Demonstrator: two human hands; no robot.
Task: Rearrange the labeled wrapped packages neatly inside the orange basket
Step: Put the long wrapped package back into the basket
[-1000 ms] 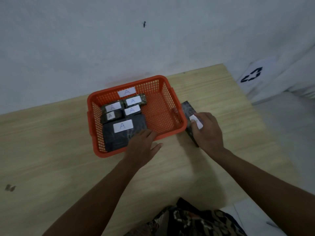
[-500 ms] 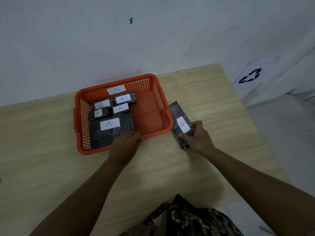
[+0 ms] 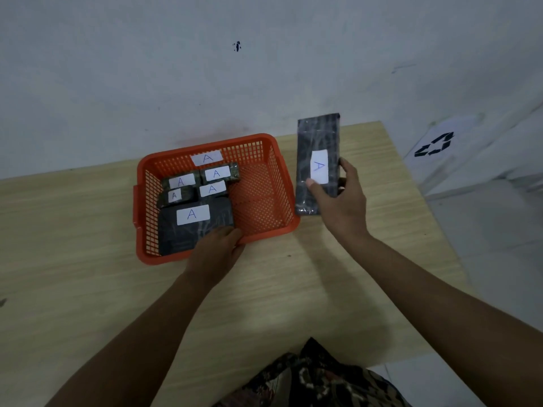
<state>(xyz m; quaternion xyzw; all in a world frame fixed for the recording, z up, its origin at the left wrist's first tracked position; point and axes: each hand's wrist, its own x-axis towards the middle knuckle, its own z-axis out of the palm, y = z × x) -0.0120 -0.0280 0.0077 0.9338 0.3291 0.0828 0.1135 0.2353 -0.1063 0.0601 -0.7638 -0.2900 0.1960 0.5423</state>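
Right hand [image 3: 340, 201] fingers clasp long dark wrapped package [image 3: 317, 136], thumb on its white "A" label, package held upright just right of orange basket [image 3: 141, 207], outside it. Left hand [image 3: 216, 254] grips basket's near rim, fingertips curled over edge, touching large labeled package [image 3: 176, 236] inside. Four small labeled packages [image 3: 233, 171] sit in two rows behind it, left half of basket. Right half bare mesh. Basket rests on wooden table [image 3: 73, 289].
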